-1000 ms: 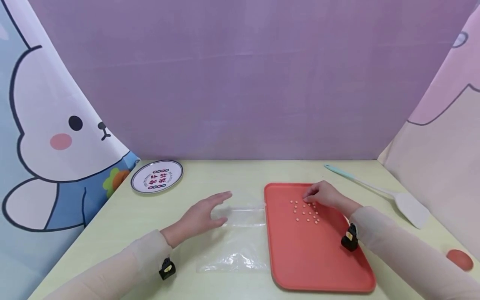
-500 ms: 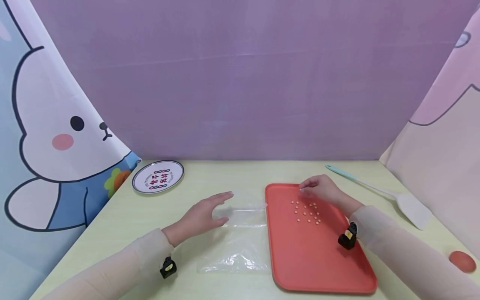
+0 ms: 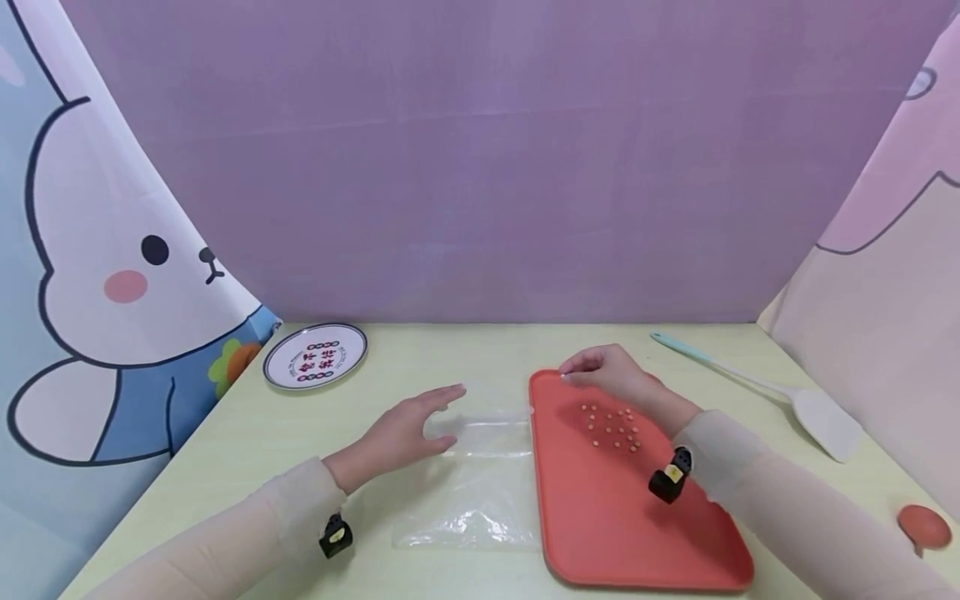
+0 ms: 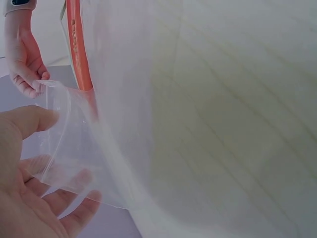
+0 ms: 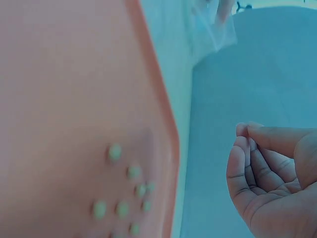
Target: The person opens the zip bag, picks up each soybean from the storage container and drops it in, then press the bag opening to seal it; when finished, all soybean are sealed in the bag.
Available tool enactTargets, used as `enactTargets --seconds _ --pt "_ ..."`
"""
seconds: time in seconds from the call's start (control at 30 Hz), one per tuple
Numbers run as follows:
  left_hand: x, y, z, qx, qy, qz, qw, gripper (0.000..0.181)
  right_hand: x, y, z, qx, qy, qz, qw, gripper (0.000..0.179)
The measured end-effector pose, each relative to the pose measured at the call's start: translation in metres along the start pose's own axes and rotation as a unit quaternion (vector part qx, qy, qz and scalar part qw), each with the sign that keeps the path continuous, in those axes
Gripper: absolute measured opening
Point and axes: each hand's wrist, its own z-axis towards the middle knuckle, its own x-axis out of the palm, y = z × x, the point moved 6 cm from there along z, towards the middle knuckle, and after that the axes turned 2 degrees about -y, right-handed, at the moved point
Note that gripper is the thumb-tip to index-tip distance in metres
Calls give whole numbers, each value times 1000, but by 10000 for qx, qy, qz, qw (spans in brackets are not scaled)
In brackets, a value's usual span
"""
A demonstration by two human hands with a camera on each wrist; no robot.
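Observation:
My left hand (image 3: 401,433) spreads its thumb and fingers at the left side of a clear plastic zip bag (image 3: 480,492) lying on the table. In the left wrist view the fingers (image 4: 81,213) show partly through the film, with the thumb on the near side. Over the far left corner of the red tray (image 3: 622,521), my right hand (image 3: 611,375) pinches a tiny pale pellet between thumb and forefinger; little of it shows. Several more small round pellets (image 5: 114,151) lie scattered in the tray's far half, below the right hand.
A white plate (image 3: 279,367) with red lettering stands at the back left. To the tray's right lies a spatula (image 3: 825,423) with a pale blade and mint handle. Near the right edge is a rounded orange-red thing (image 3: 924,527) with a short stem. A purple cloth (image 3: 480,167) hangs behind.
My right hand has lifted from the pellets and moved left and away to the tray's far left corner, pinching one pellet. The left hand and bag have stayed put.

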Motion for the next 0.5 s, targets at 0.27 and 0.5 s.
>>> enactTargets --seconds 0.27,0.5 --pt "-1 0 2 11 22 -35 10000 67 31 29 2 -204 374 307 9986 24" --pt "-4 -1 4 -73 43 -36 10000 67 56 51 5 -444 619 234 9968 17"
